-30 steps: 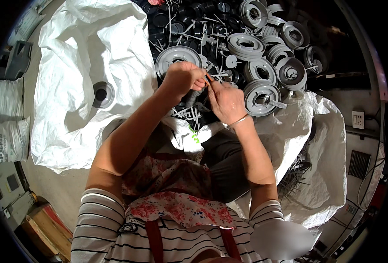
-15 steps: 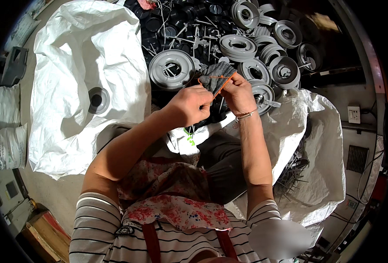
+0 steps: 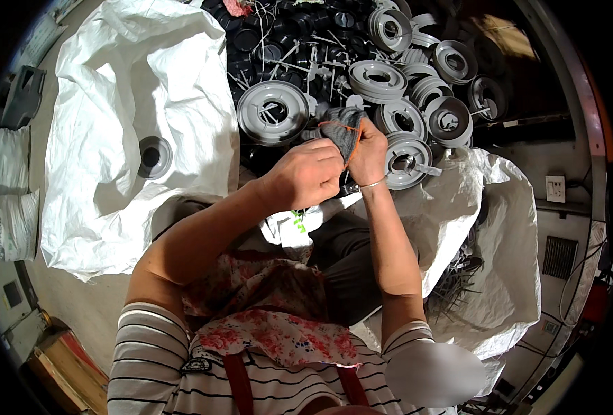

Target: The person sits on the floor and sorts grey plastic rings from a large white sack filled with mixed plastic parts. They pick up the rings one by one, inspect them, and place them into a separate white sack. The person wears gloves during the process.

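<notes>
I've got the grey glove [image 3: 344,138] right between both hands, held up just in front of the parts pile. It's knit, with orange edging. Right hand [image 3: 370,149] is the sure one: thumb and fingers pinching the glove along its orange edge, bracelet [image 3: 373,183] showing on that wrist. Left hand [image 3: 306,173] has its fingers curled in and comes right up against the glove from the other side, but from where I'm sitting I honestly can't tell if it's pinching the fabric or just touching it.

Just past the left hand there's a big grey disc [image 3: 252,114] lying face up, a few thin bits in its hole. Behind that it's a heap of black caps [image 3: 272,50] with pale sticks strewn over them. Grey rings [image 3: 378,88] are piled off to the right, some stacked, the closest just beside the right hand. Over on the left, a white sack [image 3: 92,173] with one smaller ring [image 3: 165,158] on it, and another pale sack [image 3: 514,256] on the right has dark thin pieces [image 3: 452,283] inside.
</notes>
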Motion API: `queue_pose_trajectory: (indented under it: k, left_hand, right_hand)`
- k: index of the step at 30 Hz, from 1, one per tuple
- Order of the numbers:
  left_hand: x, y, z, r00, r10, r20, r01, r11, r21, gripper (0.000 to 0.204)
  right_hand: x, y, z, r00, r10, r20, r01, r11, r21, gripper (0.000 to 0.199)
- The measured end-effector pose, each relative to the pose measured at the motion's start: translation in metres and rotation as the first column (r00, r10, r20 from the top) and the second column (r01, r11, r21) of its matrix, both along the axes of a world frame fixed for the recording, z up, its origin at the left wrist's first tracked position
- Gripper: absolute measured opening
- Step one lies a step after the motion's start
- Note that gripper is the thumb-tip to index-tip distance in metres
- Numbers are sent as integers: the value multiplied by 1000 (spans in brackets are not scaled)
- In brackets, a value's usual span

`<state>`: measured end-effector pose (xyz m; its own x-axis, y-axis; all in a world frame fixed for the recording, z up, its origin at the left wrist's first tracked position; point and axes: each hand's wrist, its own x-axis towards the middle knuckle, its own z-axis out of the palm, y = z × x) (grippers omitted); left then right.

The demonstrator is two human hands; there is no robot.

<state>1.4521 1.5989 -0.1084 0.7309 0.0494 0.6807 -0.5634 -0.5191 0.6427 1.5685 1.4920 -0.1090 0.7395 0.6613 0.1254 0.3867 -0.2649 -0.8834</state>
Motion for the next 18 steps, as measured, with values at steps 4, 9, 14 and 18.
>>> queue_pose_trajectory:
  k: [4, 9, 14, 18]
  left_hand:
    - [-2, -4, 3, 995, 20, -102, -34, 990, -138, 13]
    - [3, 3, -3, 849, 10, -528, -375, 716, -589, 16]
    - [16, 6, -29, 824, 30, -566, -464, 609, -643, 38]
    - [15, 8, -20, 765, -96, -637, -527, 473, -705, 36]
  right_hand:
    - [10, -7, -22, 982, 155, 107, -162, 984, 68, 27]
    - [10, -6, -17, 723, 346, -597, 8, 861, 508, 28]
    - [1, -2, -28, 593, 394, -702, 50, 852, 521, 27]
    - [-6, 5, -16, 498, 480, -722, 47, 817, 575, 28]
